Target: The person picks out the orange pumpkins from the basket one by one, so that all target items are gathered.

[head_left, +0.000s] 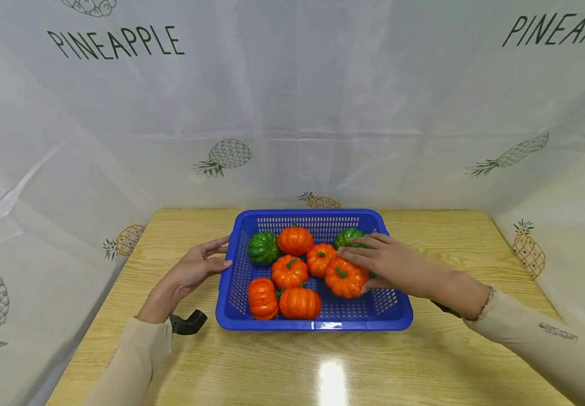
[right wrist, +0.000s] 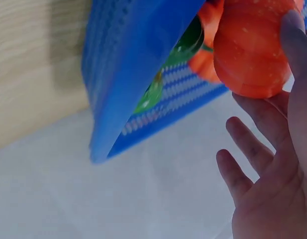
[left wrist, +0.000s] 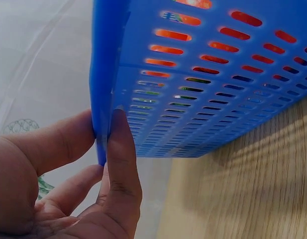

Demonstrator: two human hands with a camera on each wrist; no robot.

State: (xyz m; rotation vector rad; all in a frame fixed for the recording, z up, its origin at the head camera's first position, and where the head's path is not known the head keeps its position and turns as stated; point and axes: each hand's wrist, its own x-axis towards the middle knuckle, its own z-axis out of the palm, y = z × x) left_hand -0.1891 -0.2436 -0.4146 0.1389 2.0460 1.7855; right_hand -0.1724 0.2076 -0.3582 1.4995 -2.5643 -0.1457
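A blue plastic basket (head_left: 282,325) with slotted walls holds several small orange pumpkins, such as one at its front (head_left: 300,304), and green ribbed ones, such as one at the back left (head_left: 263,248). My left hand (head_left: 193,270) pinches the basket's left rim (left wrist: 106,74) between thumb and fingers. With its thumb and fingers about an orange pumpkin (right wrist: 253,47), my right hand (head_left: 399,262) holds it in the right part of the basket. In the right wrist view two fingers of that hand extend apart from the pumpkin. Green pumpkins beside the right hand are partly hidden.
The basket stands on a light wooden table (head_left: 252,366). White sheeting printed with pineapples (head_left: 229,155) hangs behind and along the sides. Black curved pieces, one by the left wrist (head_left: 189,322), show near both wrists.
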